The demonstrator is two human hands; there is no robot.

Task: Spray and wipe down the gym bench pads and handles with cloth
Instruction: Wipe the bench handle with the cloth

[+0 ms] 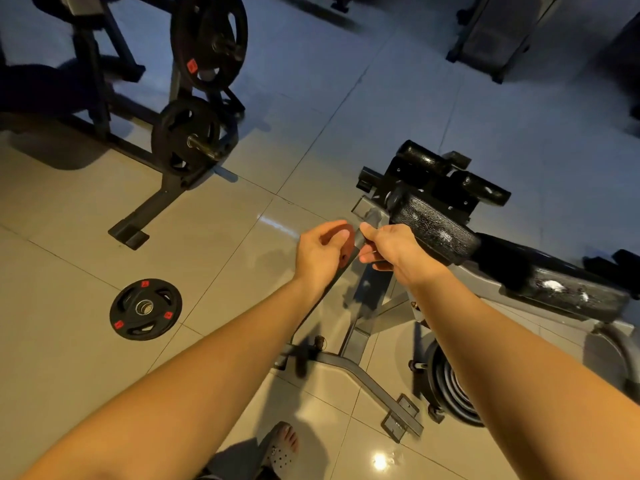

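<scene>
Loose plate (pixel 145 309) on floor (pixel 69 209) left of bench pad (pixel 433 233); stacked discs (pixel 450 386), perhaps, beneath

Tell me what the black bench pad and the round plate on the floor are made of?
The bench pad looks like black vinyl or leatherette over padding: pebbled, shiny, with white specks sitting on it. The plate seems rubber-coated with a metal centre ring: dull black face, shiny hub.
</scene>
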